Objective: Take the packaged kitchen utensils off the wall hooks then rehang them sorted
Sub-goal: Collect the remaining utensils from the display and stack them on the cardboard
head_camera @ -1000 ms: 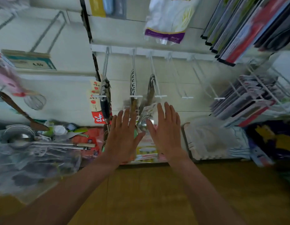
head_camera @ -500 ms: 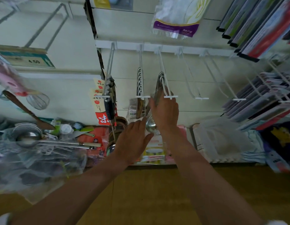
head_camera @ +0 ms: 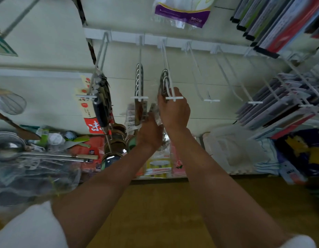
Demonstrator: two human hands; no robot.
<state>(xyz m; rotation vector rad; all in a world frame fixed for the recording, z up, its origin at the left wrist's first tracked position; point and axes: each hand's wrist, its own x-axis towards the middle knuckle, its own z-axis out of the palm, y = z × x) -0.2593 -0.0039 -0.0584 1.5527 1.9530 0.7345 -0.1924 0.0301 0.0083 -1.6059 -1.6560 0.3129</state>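
White wire wall hooks jut toward me from a rail. On the third hook (head_camera: 173, 98) hang several packaged metal ladles (head_camera: 164, 81); my right hand (head_camera: 173, 111) grips their upper handles just behind the hook's end tab. My left hand (head_camera: 149, 133) holds the lower part of the same bundle in its clear wrapping, below and left of the right hand. The second hook (head_camera: 139, 97) carries several metal utensils (head_camera: 139, 76) with wooden handles. The first hook (head_camera: 87, 95) holds black-handled utensils (head_camera: 101, 108) with red and yellow card labels.
Two bare hooks (head_camera: 211, 100) (head_camera: 254, 102) stick out to the right. Flat packaged goods (head_camera: 283, 104) fill hooks at far right. A shelf below holds loose ladles (head_camera: 10, 151), wrapped goods and white bags (head_camera: 232, 151). A purple-labelled bag (head_camera: 182, 13) hangs above.
Both hands rose from open and spread in front of the hooks. The right hand closed on the ladle handles at the third hook; the left hand closed on the bundle below.
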